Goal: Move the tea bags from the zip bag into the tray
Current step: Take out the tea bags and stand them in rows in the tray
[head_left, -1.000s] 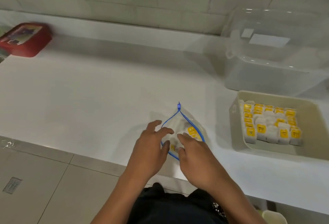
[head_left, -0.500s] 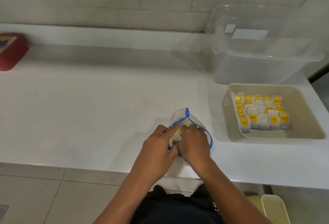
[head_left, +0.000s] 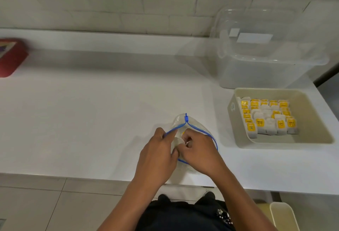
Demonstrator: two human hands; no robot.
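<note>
Fingers of the right hand are curled inside the open mouth of the zip bag, pinching a pale tea bag. The left hand holds the bag's left blue rim with thumb and forefinger. The bag lies near the front edge of the white counter. To its right stands the beige tray, with rows of yellow-labelled tea bags. Behind the tray stands a clear plastic box.

Both hands cover the bag mouth, so its contents stay mostly hidden, just a yellow speck showing. Tag print in the tray is too small to read. The red box is blurred and cut off at left.
</note>
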